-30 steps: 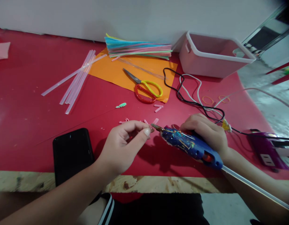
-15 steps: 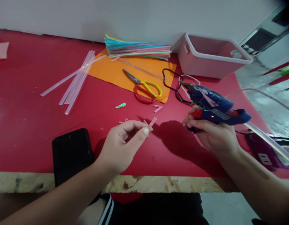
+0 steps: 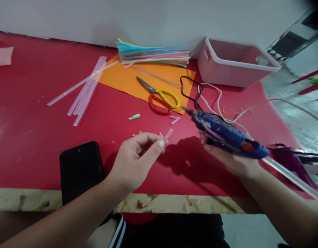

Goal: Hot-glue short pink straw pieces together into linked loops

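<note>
My left hand (image 3: 139, 162) pinches a short pink piece of straw (image 3: 168, 134) between thumb and fingertips, just above the red tabletop. My right hand (image 3: 233, 162) is wrapped round a blue hot glue gun (image 3: 221, 131) whose nozzle points up and to the left, apart from the straw piece. A clear glue stick (image 3: 290, 174) juts out of the gun's back end. Several small pink cut pieces (image 3: 175, 120) lie beyond my left hand. A thin wire with a green fuzzy tip (image 3: 134, 117) rests to their left.
Scissors (image 3: 159, 98) lie on an orange sheet (image 3: 117, 79), before a bundle of pipe cleaners (image 3: 154, 53). Pink straws (image 3: 86, 89) lie left, a black phone (image 3: 81, 172) near the front edge. A pink bin (image 3: 226, 69), cables (image 3: 218, 94) and a purple box (image 3: 293, 162) are right.
The glue gun's nozzle left the straw piece; my right hand lifted the gun away up and right, then brought it partly back left and lower. My left hand has stayed in place.
</note>
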Motion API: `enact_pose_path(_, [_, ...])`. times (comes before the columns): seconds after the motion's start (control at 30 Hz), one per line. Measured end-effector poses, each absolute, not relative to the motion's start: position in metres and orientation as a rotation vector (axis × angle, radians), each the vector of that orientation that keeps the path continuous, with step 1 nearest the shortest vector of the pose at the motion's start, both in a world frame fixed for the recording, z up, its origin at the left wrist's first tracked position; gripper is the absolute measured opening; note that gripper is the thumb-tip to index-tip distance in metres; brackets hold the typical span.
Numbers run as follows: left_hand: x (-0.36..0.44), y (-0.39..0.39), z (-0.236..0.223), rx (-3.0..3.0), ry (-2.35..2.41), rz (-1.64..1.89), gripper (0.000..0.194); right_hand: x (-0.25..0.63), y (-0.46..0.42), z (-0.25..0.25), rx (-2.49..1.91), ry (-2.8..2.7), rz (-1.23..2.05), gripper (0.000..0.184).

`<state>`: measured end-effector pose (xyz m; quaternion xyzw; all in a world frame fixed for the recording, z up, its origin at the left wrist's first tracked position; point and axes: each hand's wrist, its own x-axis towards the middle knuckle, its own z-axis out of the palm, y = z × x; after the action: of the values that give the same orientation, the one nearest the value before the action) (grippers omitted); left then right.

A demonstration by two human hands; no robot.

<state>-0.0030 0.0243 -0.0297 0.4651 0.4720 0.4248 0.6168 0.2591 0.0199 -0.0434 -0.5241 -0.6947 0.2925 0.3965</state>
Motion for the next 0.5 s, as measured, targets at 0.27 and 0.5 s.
enact_pose_path(0.27, [-0.0042, 0.0237, -0.0301, 1.077, 1.085, 0.979, 0.010, 0.2549, 0.0212, -0.0325, -0.939, -2.265, 0.493, 0.020])
enact_pose_path(0.5, [-0.0029, 0.0242, -0.0299, 1.063, 1.091, 0.978, 0.011, 0.2586, 0.0246, -0.0363, -0.913, -2.314, 0.464, 0.029])
